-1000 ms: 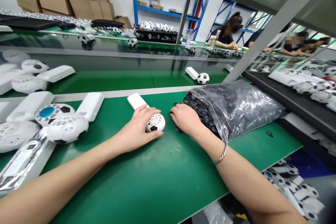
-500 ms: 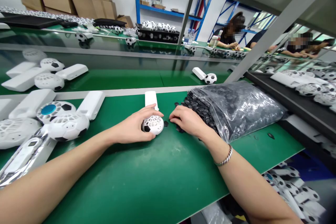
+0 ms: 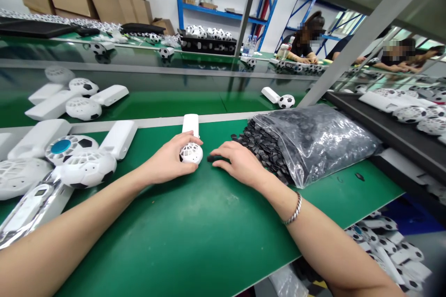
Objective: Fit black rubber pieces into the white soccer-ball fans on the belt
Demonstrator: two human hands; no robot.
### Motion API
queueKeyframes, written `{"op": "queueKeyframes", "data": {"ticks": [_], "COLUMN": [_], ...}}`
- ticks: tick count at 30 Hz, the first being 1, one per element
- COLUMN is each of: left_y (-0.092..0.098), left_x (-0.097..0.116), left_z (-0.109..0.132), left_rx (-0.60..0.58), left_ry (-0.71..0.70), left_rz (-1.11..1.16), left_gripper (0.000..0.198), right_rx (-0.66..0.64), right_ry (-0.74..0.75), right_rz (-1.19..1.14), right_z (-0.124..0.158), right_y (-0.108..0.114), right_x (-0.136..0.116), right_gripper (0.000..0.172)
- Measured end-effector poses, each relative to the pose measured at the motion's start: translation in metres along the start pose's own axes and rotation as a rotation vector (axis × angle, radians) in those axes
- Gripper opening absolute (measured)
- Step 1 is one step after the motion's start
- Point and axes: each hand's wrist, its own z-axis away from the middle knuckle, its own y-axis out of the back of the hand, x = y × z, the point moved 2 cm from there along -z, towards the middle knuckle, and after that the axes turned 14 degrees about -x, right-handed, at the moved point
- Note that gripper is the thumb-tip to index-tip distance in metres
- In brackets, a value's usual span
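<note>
My left hand (image 3: 167, 160) is wrapped round the football-patterned head of a white hand-held fan (image 3: 191, 141), whose handle points away from me on the green bench (image 3: 195, 232). My right hand (image 3: 240, 163) rests just right of it, its fingertips pinching a small black piece (image 3: 213, 158) on the mat. Right beside that hand spills a heap of the same black pieces from a clear plastic bag (image 3: 313, 141).
Several more football fans (image 3: 83, 167) lie at the left of the bench and on the conveyor belt (image 3: 146, 102) beyond. A slanted metal post (image 3: 351, 44) rises at the right by a dark tray (image 3: 390, 134) of fans. Other people sit working at far right.
My left hand has turned the fan so its handle points straight away and slid it left. My right hand has left the heap with a black piece and moved toward the fan.
</note>
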Motion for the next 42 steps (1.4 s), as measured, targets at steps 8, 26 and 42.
{"op": "queueKeyframes", "data": {"ticks": [8, 26, 42], "left_y": [-0.001, -0.007, -0.007], "left_x": [0.006, 0.014, 0.012], "left_z": [0.001, 0.004, 0.003], "left_rx": [-0.021, -0.171, 0.007], "left_ry": [-0.059, -0.201, -0.064], "left_rz": [0.025, 0.136, 0.134], "left_gripper": [0.047, 0.055, 0.057], "right_rx": [-0.043, 0.031, 0.087], "right_ry": [-0.010, 0.096, -0.177], "right_rz": [0.300, -0.753, -0.481], "right_z": [-0.014, 0.003, -0.003], "right_y": [-0.010, 0.003, -0.002], "right_x": [-0.010, -0.027, 0.003], "right_gripper": [0.023, 0.003, 0.014]}}
